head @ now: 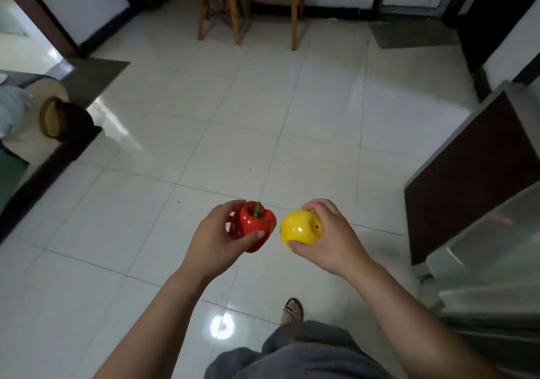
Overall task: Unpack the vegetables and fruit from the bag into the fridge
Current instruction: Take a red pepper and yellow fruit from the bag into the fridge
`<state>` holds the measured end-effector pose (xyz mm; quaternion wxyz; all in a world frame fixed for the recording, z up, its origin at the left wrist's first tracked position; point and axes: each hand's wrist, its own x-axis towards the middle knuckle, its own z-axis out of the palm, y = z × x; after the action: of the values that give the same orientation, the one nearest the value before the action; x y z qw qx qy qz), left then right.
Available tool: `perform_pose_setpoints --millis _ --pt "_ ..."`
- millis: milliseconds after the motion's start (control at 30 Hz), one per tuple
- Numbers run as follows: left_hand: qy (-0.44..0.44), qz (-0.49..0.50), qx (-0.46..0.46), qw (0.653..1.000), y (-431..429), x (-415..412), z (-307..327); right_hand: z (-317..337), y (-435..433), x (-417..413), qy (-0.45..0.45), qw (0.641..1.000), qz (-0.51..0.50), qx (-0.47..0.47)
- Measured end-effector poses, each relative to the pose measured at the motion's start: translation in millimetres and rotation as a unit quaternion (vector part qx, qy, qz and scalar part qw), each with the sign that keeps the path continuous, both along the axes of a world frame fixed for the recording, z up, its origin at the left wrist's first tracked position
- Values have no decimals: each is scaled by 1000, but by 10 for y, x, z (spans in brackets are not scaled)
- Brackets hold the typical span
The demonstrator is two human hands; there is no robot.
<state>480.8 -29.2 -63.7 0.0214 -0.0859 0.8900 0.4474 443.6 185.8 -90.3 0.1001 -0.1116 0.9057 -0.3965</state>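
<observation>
The left hand [214,239] is curling its fingers and thumb round a red bell pepper [257,225], stem up, at the lower centre of the frame. Just right of it, the right hand [331,238] is gripping a round yellow fruit [301,229] between thumb and fingers. The two pieces are hanging close together, not touching, over a white tiled floor [263,115]. A silver appliance [491,261] is standing at the right edge and a wooden chair [210,4] at top centre.
</observation>
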Motion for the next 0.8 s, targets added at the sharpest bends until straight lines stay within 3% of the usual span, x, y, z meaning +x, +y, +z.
perform_pose_setpoints --millis 133,333,600,800 --pt "10 -18 40 999 102 -711 48 84 59 -455 17 999 -45 -6" --pt "-7 -131 67 989 537 -1799 -16 52 472 -926 10 985 -171 15" --pt "-12 -324 89 942 1129 -3276 -26 100 840 -1756 15 948 -316 40" --pt "18 -408 94 908 1511 -4379 123 297 992 -2519 18 921 -387 34"
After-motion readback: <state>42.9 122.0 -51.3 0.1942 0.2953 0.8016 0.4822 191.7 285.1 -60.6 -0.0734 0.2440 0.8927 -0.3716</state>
